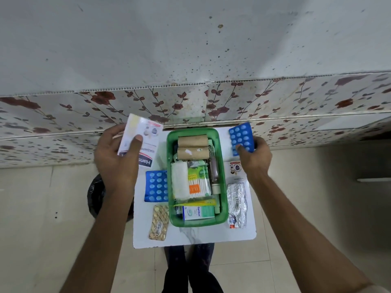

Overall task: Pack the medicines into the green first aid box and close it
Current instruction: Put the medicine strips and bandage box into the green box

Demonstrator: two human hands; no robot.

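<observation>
Two bare forearms run up from the bottom of the frame, nearest the lens. The left hand (118,154), left of centre, is closed on a white paper plaster packet w/ red and blue print (141,138), thumb across its face, held up off the bench. The right hand (255,156), right of centre, grips a blue blister strip of white tablets (241,138) by its lower end, also lifted.

Between the hands, mid-frame, sits the green translucent plastic first aid box (224,199), open, already crowded: two brown cardboard rolls, white gauze, a cotton-bud pack, a small white-and-green carton. No lid in view.

Still out on the small white bench (190,237): a second blue blister strip (156,186) just left of the box, a gold blister strip of round pills (159,222) below it, a crinkled silver foil strip (237,205) just right of the box, plus a printed card above that.

Step in hand, I'd judge: mid-packing, both items picked up, not yet dropped in. Next move prob. needs flat items laid on top or slid down the sides, since free room looks tight; then the rest, then find the lid.
</observation>
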